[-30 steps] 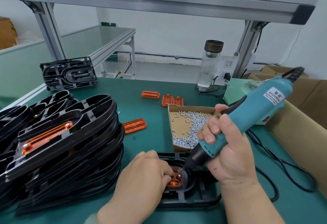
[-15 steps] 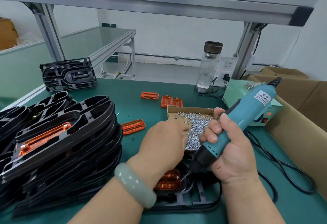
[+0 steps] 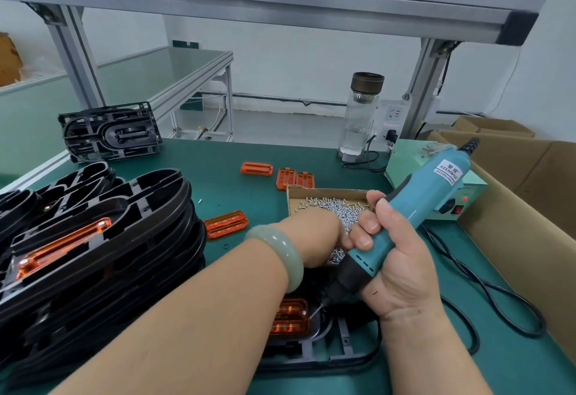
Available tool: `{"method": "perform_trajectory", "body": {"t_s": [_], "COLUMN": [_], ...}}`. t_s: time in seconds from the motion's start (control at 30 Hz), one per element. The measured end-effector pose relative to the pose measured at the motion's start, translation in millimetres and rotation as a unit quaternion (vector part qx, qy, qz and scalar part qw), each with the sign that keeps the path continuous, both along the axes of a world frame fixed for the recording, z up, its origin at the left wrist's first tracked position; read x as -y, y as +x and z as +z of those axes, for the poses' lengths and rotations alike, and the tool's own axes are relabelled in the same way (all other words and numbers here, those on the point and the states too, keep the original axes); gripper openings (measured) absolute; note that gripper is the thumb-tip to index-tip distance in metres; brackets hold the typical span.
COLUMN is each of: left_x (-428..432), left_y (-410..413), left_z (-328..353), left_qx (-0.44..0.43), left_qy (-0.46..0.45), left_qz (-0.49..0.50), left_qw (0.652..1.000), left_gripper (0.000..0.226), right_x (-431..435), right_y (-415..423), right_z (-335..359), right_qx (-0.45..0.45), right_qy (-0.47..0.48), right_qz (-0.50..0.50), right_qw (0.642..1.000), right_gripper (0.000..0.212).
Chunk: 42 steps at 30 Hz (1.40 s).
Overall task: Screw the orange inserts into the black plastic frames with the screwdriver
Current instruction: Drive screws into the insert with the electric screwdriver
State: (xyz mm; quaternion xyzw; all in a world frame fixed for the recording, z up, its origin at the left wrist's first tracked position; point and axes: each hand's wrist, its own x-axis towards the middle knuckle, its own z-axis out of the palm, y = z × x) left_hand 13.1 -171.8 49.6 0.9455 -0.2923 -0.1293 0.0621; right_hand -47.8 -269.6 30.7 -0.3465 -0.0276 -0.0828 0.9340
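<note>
Head view: your right hand (image 3: 399,273) wraps its fingers round the teal screwdriver (image 3: 417,207), its bit tilted down beside the orange insert (image 3: 290,316) seated in the black frame (image 3: 339,340) at the near table edge. Your left hand (image 3: 311,238) reaches into the cardboard box (image 3: 327,191) of screws (image 3: 330,203). Its fingertips are hidden, so you cannot tell whether they grasp anything.

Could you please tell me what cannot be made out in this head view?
Head view throughout.
The left hand, in the screw box: fingertips hidden behind the right hand and screwdriver; any pinched screw unseen.
The black frame under work: mostly covered by the left forearm.
The stack of frames: cut off by the left edge.
</note>
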Motion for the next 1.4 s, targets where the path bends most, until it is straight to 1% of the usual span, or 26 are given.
{"method": "perform_trajectory", "body": {"t_s": [0.1, 0.2, 0.27, 0.33, 0.37, 0.47, 0.6, 0.67, 0.8, 0.93, 1.0, 1.07, 1.13, 1.2, 1.3, 1.4], "left_x": [-6, -8, -9, -10, -11, -12, -11, -10, -16, -32, -42, -54, -64, -71, -76, -80], "left_y": [1, -1, -4, -5, -6, -6, -5, -6, -18, -42, -56, -69, -82, -91, -101, -106], "left_z": [-4, -8, -10, -11, -12, -16, -17, -15, -9, -5, -6, -9, -14, -19, -26, -30], "left_qx": [0.030, 0.044, 0.049, 0.060, 0.070, 0.092, 0.075, 0.063, -0.018, -0.062, -0.079, -0.095, -0.114, -0.117, -0.094, -0.085], "left_qy": [-0.038, -0.099, -0.158, -0.208, -0.224, -0.263, -0.332, -0.375, -0.501, -0.569, -0.594, -0.616, -0.639, -0.653, -0.667, -0.688], "left_qz": [0.024, 0.048, 0.065, 0.082, 0.092, 0.108, 0.136, 0.175, 0.251, 0.271, 0.286, 0.292, 0.296, 0.305, 0.314, 0.322], "left_qw": [0.999, 0.993, 0.984, 0.973, 0.968, 0.954, 0.930, 0.908, 0.828, 0.773, 0.747, 0.725, 0.701, 0.684, 0.670, 0.645], "left_gripper": [0.024, 0.032, 0.027, 0.011, 0.006, 0.012, 0.015, 0.017, 0.019, 0.021, 0.018, 0.018, 0.023, 0.026, 0.026, 0.027], "right_x": [0, -1, -1, -2, -2, -3, -4, -3, -4, -3, -4, -5, -7, -10, -14, -14], "right_y": [0, 1, 0, 0, 0, 0, 0, 0, 0, -1, -1, -1, -1, -1, -1, -1], "right_z": [-1, -2, -2, -1, -2, -2, -2, -2, -2, -1, -1, -1, -1, 0, 0, 0], "right_qx": [-0.005, -0.004, 0.000, 0.003, 0.003, 0.005, 0.003, 0.000, -0.002, 0.012, 0.021, 0.027, 0.025, 0.020, 0.012, 0.009], "right_qy": [-0.005, 0.001, 0.005, 0.008, 0.010, 0.012, 0.007, 0.000, 0.018, 0.045, 0.062, 0.078, 0.087, 0.101, 0.106, 0.119], "right_qz": [-0.004, 0.000, 0.006, 0.012, 0.014, 0.015, 0.012, 0.012, 0.018, 0.032, 0.032, 0.029, 0.022, 0.013, -0.024, -0.043], "right_qw": [1.000, 1.000, 1.000, 1.000, 1.000, 1.000, 1.000, 1.000, 1.000, 0.998, 0.997, 0.996, 0.996, 0.995, 0.994, 0.992], "right_gripper": [0.015, 0.016, 0.017, 0.019, 0.020, 0.019, 0.019, 0.020, 0.024, 0.029, 0.034, 0.039, 0.039, 0.035, 0.028, 0.020]}}
